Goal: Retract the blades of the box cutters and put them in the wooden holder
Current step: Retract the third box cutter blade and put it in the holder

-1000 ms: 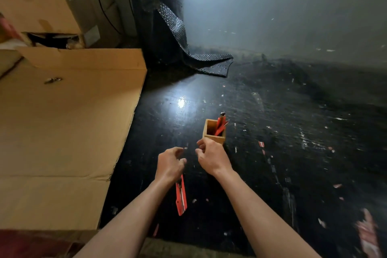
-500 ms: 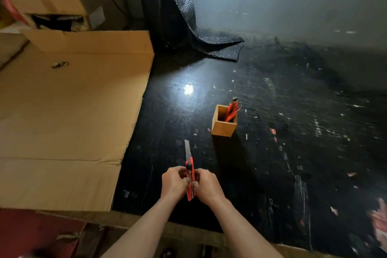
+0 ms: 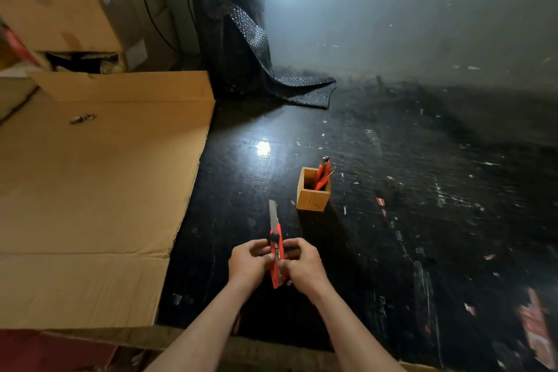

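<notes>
A red box cutter [image 3: 276, 254] is held upright between both hands, its silver blade sticking out past the black slider and pointing away from me. My left hand [image 3: 249, 263] grips its left side and my right hand [image 3: 303, 264] its right side, fingers curled around the handle. Beyond the blade tip, slightly right, a small square wooden holder [image 3: 312, 198] stands on the black table [image 3: 392, 220]. Several red box cutters [image 3: 323, 174] lean inside the holder against its far right corner.
A large flattened cardboard sheet [image 3: 90, 190] covers the left side of the table. Cardboard boxes [image 3: 60, 9] are stacked at the back left. A roll of black bubble wrap [image 3: 232, 33] stands at the back, its loose end trailing onto the table. Paper scraps dot the surface.
One second ago the cutter hung below my left hand near the holder. Both hands have since drawn back toward me and closed on it, blade pointing away.
</notes>
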Available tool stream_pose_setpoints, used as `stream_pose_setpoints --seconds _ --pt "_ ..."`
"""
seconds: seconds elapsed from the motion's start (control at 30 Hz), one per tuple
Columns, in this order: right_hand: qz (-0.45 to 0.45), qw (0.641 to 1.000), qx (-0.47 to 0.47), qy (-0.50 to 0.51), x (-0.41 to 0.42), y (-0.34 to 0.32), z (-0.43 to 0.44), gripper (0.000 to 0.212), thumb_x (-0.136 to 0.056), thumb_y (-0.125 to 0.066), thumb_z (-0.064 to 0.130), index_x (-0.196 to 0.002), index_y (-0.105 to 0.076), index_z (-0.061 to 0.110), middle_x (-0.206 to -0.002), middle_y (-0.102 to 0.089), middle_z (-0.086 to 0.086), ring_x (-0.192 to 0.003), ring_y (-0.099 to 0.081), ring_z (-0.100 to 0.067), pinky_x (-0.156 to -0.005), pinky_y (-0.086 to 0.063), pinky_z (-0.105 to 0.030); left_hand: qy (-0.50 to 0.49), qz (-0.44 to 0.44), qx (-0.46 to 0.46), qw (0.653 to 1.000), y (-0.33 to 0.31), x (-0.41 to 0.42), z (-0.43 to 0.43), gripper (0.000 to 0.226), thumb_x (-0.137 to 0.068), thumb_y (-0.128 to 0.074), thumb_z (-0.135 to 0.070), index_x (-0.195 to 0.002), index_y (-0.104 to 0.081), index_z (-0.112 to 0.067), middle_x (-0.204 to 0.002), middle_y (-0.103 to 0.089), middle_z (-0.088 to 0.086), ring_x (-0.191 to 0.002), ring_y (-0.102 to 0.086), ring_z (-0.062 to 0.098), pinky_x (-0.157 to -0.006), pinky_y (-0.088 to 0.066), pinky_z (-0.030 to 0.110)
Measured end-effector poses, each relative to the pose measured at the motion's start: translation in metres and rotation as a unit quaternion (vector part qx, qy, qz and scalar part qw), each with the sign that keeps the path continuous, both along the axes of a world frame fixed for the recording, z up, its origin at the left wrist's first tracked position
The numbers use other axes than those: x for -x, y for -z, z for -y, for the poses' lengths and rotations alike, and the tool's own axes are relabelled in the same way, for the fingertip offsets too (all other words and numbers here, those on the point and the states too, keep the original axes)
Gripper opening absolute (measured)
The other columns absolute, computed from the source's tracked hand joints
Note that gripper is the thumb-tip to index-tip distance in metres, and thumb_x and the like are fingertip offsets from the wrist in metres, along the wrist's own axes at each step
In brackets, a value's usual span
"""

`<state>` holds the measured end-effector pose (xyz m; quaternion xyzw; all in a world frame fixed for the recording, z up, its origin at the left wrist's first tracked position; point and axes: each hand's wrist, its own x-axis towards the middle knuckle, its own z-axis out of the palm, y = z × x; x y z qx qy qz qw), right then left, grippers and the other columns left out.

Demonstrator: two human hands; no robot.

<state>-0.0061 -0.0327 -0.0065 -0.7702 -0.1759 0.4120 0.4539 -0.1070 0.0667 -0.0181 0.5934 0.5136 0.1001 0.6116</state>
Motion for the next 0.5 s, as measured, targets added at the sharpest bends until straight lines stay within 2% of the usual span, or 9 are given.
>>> stream_pose_setpoints --seconds 0.03,0.1,0.23,0.33,0.4,0.5 --pt "0.003 1.0 -0.019 0.002 -0.004 -0.006 0.001 0.033 -0.086 -0.072 0.001 -0.111 -0.065 0.022 -0.1 -0.074 -0.002 -0.086 -0.076 -0.015 -0.072 -0.066 -0.035 0.002 0.028 0.016 0.999 -0.005 -0.002 -0.004 0.037 -0.084 -0.076 0.006 -0.118 -0.075 -0.009 -0.096 -0.082 0.001 -0.09 -0.079 0.019 -0.084 -0.065 0.04" --pt "0.012 0.998 -0.055 0.003 -0.014 -0.018 0.0 0.034 -0.086 -0.071 -0.002 -0.112 -0.066 0.019 -0.101 -0.075 -0.005 -0.089 -0.076 -0.016 -0.074 -0.066 -0.035 0.017 0.077 0.041 0.996 -0.019 -0.009 -0.011 0.034 -0.088 -0.071 0.008 -0.119 -0.075 -0.006 -0.1 -0.082 0.008 -0.091 -0.08 0.024 -0.084 -0.065 0.042" --pt "0.031 0.994 -0.108 0.012 -0.034 -0.046 -0.003 0.033 -0.087 -0.073 0.002 -0.112 -0.065 0.022 -0.104 -0.076 -0.007 -0.096 -0.075 -0.02 -0.082 -0.065 -0.044 0.063 0.153 0.079 0.983 -0.057 -0.024 -0.022 0.034 -0.096 -0.063 0.006 -0.12 -0.074 -0.015 -0.109 -0.08 0.011 -0.096 -0.08 0.03 -0.085 -0.064 0.05" --pt "0.057 0.987 -0.147 0.008 -0.051 -0.07 -0.006 0.034 -0.087 -0.073 0.001 -0.114 -0.064 0.019 -0.106 -0.076 -0.008 -0.099 -0.075 -0.02 -0.085 -0.063 -0.046 0.084 0.186 0.061 0.977 -0.086 -0.039 -0.031 0.037 -0.094 -0.063 0.009 -0.119 -0.074 -0.017 -0.108 -0.081 0.013 -0.094 -0.08 0.033 -0.083 -0.064 0.053" --pt "0.07 0.983 -0.167 0.007 -0.062 -0.089 -0.01 0.033 -0.087 -0.072 -0.001 -0.115 -0.064 0.016 -0.104 -0.076 -0.012 -0.096 -0.076 -0.024 -0.082 -0.064 -0.047 0.09 0.202 0.042 0.974 -0.105 -0.051 -0.037 0.037 -0.092 -0.065 0.011 -0.118 -0.074 -0.014 -0.107 -0.081 0.015 -0.092 -0.08 0.034 -0.085 -0.063 0.055" --pt "0.098 0.977 -0.189 0.011 -0.077 -0.119 -0.016 0.025 -0.093 -0.069 0.004 -0.116 -0.061 0.011 -0.1 -0.075 -0.013 -0.087 -0.078 -0.025 -0.077 -0.066 -0.045 0.096 0.221 0.02 0.97 -0.13 -0.067 -0.044 0.039 -0.09 -0.065 0.014 -0.122 -0.072 -0.007 -0.106 -0.08 0.02 -0.088 -0.08 0.032 -0.08 -0.065 0.049"
